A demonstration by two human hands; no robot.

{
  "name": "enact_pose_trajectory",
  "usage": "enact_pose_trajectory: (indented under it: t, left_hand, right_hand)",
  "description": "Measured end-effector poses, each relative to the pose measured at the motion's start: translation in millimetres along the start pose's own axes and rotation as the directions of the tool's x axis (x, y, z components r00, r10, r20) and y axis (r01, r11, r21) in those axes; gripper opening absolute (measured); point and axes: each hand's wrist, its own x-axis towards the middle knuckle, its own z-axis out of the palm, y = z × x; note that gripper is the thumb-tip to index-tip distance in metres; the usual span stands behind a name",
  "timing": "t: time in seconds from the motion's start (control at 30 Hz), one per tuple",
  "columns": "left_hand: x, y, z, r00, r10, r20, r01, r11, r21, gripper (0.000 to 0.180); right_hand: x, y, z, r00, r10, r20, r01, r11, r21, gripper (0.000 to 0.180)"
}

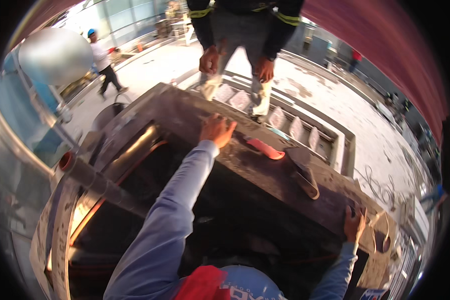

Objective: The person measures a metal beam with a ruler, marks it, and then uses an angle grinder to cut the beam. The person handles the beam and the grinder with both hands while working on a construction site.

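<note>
My left hand (217, 131), in a light blue sleeve, rests on the dark flat rim (177, 107) of a box-like opening. Its fingers are partly bent and hold nothing that I see. Farther right, my right hand (354, 223) presses on the same rim near its edge, fingers apart. Between the hands lie a red, flat, curved piece (266, 148) and a dark elongated object (302, 172) with a tan end; their exact kinds are unclear. At the lower edge a blue hard hat (252, 282) shows beside red cloth (205, 284); whose it is, I cannot tell.
Across the rim a person (237, 40) in dark sleeves with yellow bands stands, hands lowered. A dark pipe (102, 185) crosses the opening at left. A cord (377, 230) lies beside my right hand. Beyond is a framed trench (337, 145). Another person (102, 62) walks at far left.
</note>
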Motion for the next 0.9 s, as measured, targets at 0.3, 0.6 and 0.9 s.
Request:
enact_pose_trajectory:
  t: [0.3, 0.6, 0.9]
  left_hand:
    - [-0.8, -3.6, -8.2, 0.993, -0.111, 0.031, 0.113, 0.991, -0.071, 0.080]
    - [-0.6, -18.1, -14.2, 0.920, -0.280, -0.273, 0.082, 0.822, -0.564, 0.062]
    - [-280.6, -6.5, -10.1, 0.860, -0.313, -0.402, -0.084, 0.691, -0.718, 0.036]
  right_hand:
    - [29.4, 27.5, 21.6, 0.997, -0.082, 0.010, 0.081, 0.994, 0.074, 0.044]
    - [44.7, 50.9, 41.9, 0.993, -0.118, -0.011, 0.118, 0.982, 0.150, 0.047]
    - [1.0, -3.7, -9.5, 0.951, -0.023, -0.307, 0.175, 0.862, 0.476, 0.044]
